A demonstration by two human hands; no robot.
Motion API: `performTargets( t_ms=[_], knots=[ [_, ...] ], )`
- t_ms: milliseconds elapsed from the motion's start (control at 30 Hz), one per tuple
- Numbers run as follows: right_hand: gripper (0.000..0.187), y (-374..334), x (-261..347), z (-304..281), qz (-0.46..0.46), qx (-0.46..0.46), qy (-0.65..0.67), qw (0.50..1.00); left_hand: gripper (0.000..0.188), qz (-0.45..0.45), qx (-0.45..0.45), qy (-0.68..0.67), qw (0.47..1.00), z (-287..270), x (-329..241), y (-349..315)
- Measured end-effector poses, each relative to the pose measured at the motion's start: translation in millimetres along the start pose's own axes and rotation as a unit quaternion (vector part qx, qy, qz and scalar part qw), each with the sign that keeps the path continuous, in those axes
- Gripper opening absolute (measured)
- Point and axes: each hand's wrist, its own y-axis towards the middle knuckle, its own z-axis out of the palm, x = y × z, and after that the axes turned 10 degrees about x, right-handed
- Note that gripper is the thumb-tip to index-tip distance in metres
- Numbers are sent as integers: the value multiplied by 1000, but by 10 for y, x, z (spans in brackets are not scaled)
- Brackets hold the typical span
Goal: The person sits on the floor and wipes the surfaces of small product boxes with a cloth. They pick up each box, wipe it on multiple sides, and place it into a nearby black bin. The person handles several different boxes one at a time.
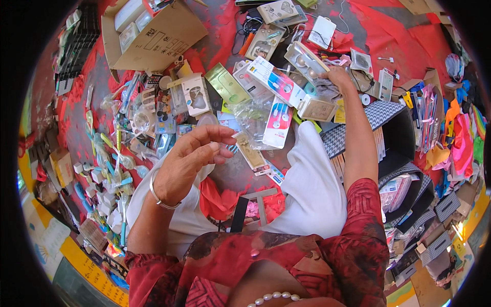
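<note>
My left hand [186, 158], with a bracelet at the wrist, hovers over my left leg. Its fingers are loosely bent and apart, with nothing seen in them. Just beyond its fingertips lies a slim beige package [250, 152]. At the far right of the pile, my right hand [338, 79] is closed on a crumpled grey cloth [326, 90]. Its fingertips meet the corner of a clear-windowed box [306, 60]. Nearer me lie a pink, white and blue box [276, 82], a similar pink box [278, 123], a gold-toned box [318, 108] and clear plastic wrapping [254, 115].
A large open carton [153, 38] stands at the far left. Brushes and small packets [115, 163] spread across the left side. By my right knee stand patterned dark bins [394, 128]. Bright balloon-like items [463, 138] lie far right. Torn red sheeting [371, 30] covers the ground.
</note>
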Motion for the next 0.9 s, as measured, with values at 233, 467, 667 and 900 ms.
performTargets(
  t_ms=[233,467,667,900],
  knots=[
    [38,175,-154,7,14,66,47,997,38,-18,-12,3,1000,11,25,0],
    [46,-546,329,-1,-73,234,350,904,50,27,-75,-64,995,-61,166,107],
    [54,-1257,1584,354,-158,389,486,766,67,128,-69,-198,969,-193,185,171],
    [38,-2194,2567,611,-95,368,353,855,83,333,170,-368,851,-254,-37,90]
  ],
)
